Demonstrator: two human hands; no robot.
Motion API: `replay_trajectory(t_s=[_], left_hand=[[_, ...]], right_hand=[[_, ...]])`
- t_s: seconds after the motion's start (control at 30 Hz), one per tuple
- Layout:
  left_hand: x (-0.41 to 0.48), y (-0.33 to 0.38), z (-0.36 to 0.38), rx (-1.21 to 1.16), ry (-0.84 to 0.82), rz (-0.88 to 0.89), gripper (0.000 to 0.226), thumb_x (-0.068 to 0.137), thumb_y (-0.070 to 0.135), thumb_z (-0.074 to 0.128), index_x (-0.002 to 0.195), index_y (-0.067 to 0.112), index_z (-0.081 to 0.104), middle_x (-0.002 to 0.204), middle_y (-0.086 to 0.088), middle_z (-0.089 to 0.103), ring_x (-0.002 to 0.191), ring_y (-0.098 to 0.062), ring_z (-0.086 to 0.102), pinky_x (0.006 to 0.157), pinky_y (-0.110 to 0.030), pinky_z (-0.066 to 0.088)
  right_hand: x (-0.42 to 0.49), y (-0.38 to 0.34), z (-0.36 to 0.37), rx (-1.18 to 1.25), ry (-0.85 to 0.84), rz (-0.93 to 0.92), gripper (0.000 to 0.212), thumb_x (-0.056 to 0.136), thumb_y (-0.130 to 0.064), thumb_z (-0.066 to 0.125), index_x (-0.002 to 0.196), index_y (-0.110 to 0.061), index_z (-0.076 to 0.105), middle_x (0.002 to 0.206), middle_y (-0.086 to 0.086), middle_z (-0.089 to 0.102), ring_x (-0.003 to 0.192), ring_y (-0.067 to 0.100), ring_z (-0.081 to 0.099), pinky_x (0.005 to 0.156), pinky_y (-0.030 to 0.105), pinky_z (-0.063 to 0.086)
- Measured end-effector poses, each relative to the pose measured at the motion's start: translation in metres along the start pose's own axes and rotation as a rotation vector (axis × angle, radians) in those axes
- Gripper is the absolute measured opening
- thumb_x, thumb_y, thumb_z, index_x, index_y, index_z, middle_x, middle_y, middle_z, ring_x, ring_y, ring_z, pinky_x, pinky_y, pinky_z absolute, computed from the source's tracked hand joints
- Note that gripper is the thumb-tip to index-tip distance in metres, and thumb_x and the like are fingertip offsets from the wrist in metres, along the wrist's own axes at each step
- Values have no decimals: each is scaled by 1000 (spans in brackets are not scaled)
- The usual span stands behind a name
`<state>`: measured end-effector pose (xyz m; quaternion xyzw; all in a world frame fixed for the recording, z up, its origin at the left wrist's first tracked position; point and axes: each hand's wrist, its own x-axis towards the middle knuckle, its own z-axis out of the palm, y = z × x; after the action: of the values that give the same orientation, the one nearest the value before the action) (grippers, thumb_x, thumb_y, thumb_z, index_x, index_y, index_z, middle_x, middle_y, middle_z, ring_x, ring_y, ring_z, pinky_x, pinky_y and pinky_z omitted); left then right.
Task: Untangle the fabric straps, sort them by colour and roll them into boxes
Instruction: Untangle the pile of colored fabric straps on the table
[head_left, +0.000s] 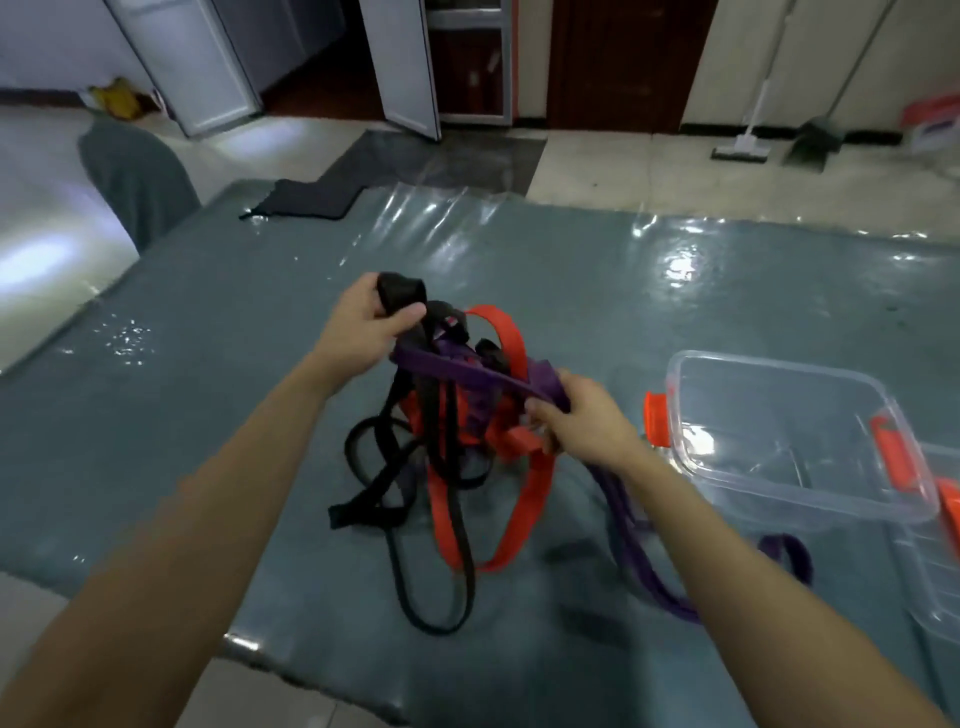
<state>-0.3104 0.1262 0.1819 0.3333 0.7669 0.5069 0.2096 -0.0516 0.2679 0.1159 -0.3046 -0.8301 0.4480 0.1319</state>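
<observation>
A tangle of black, red and purple fabric straps hangs and pools at the table's middle. My left hand grips a bunch of black strap and lifts it above the heap. My right hand grips the purple strap, which stretches taut toward my left hand and also trails behind my right forearm to the table's right. A red strap loops down through the heap onto the table. More black strap lies in loops at the front.
A clear plastic box with orange latches stands at the right, and a second one is cut off by the frame's edge. The table has a shiny grey-green cover. A chair stands at the far left.
</observation>
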Motion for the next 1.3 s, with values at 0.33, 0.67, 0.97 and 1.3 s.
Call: replay_trajectory(t_s=[0.33,0.67,0.97,1.3], left_hand=[[25,46,-91,-10,159,119,29,110,38,65,128,16,66,111,5,77,102,-17,76,77,-35,67],[-40,-130,-70,1052,-92,-321,48,98,25,71,137,-1,61,130,-25,65,120,-44,64,101,-49,57],[-80,-158,4,1323,-512,78,87,92,31,81,163,21,31,150,-6,50,134,-31,56,108,-48,50],[-10,-6,-44,786,-175,255,28,98,33,80,109,18,60,95,-3,74,89,-26,73,71,-38,54]], right_hand=[[-54,23,-41,-258,117,-9,54,91,-75,59,110,-27,76,69,-17,61,72,11,61,68,31,44],[-124,136,44,-568,-382,187,29,100,-33,65,128,-27,64,116,2,77,113,29,71,87,37,50],[-114,124,58,-342,-170,292,30,101,-49,66,123,-31,58,105,4,78,101,30,73,85,41,52],[-82,62,3,-182,153,30,23,108,-38,62,89,-25,64,74,-5,70,72,22,69,71,42,54]])
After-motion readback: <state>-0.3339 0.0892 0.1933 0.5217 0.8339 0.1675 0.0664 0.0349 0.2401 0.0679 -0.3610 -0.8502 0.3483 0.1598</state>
